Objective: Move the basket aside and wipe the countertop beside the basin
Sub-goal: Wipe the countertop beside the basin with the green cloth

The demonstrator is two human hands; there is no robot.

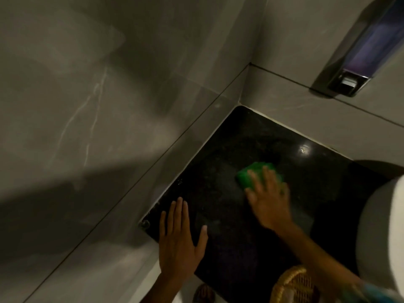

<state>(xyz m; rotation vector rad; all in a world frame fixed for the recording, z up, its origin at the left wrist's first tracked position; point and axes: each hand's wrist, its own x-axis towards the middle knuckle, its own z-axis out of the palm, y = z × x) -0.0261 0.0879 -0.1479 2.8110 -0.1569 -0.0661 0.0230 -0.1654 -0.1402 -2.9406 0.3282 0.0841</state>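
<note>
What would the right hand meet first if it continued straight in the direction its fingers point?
Probably the tiled wall behind the counter: the right hand, pressing the green sponge, points up-left over bare black countertop. Depth is uncertain.

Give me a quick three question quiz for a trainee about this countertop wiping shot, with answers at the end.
1. True or false: the right hand presses a green sponge on the black countertop.
2. The wicker basket sits at: A) the back corner B) the counter's near edge C) inside the basin.
3. What is the left hand doing?

Key: 1 true. 2 B. 3 Resting flat, fingers spread, on the counter's near left edge, holding nothing.
</note>
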